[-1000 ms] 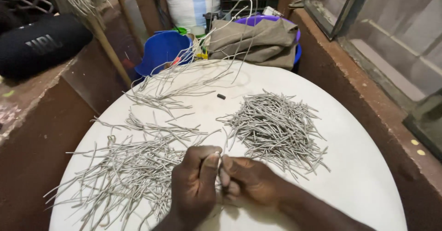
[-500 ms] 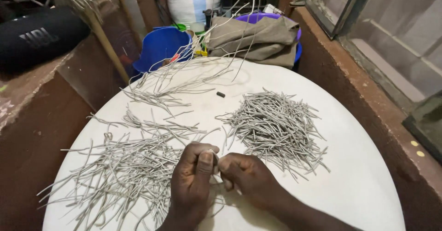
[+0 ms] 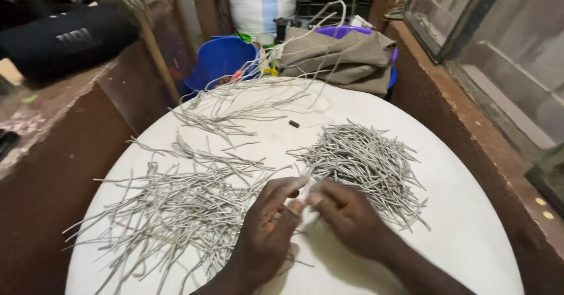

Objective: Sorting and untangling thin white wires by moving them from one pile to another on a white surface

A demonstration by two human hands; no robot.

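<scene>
Hands low in the centre of the frame, over a round white table [image 3: 470, 224]. Left hand [image 3: 267, 236] with fingers curled, thumb and forefinger pressed together on a short grey strand [image 3: 305, 184]. Right hand [image 3: 346, 213] just beside, fingertips pinching the same strand from the other side, the two hands touching at the tips. Strand tilted, upper end toward the centre-right pile. Dense heap of short grey pieces [image 3: 364, 163] right of centre, just beyond the right hand. Looser spread of longer grey strands [image 3: 170, 207] at lower left, touching the left hand. More long strands [image 3: 229, 107] at upper centre, trailing off the table edge. Small dark bit [image 3: 294, 123] lying alone between the piles. Folded brown cloth [image 3: 346, 57] and blue bucket [image 3: 220, 60] beyond the table at the top. Black cylindrical speaker [image 3: 61, 39] on a ledge, upper left.
</scene>
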